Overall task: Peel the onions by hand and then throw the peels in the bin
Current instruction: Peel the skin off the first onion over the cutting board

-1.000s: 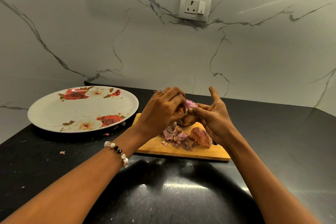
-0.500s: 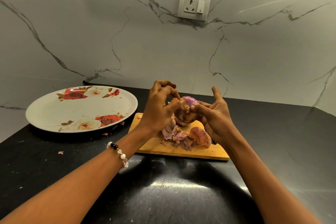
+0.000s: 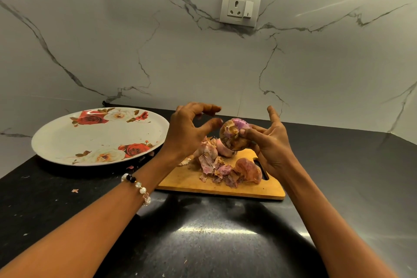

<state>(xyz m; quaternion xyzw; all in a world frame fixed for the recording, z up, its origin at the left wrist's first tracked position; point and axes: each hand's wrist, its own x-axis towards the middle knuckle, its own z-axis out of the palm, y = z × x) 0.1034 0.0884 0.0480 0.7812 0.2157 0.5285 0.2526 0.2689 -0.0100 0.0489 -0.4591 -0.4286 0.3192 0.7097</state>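
My right hand [image 3: 269,142] grips a partly peeled onion [image 3: 233,134] above the wooden cutting board [image 3: 194,181]; purple flesh shows at the onion's top, brown skin lower down. My left hand [image 3: 188,130] hovers just left of the onion, its fingers curved and holding nothing, apart from the onion. A heap of pink and brown peels [image 3: 220,168] lies on the board. Behind the heap a further pale onion [image 3: 223,150] is partly hidden.
A large white plate [image 3: 67,140] with red roses sits on the black counter [image 3: 225,244] to the left of the board. Small peel scraps [image 3: 75,190] lie on the counter. A marble wall with a socket [image 3: 240,8] stands behind.
My left hand has let go of the onion and drawn back to the left, with its fingers spreading. My right hand has lifted the onion slightly and turned it into view.
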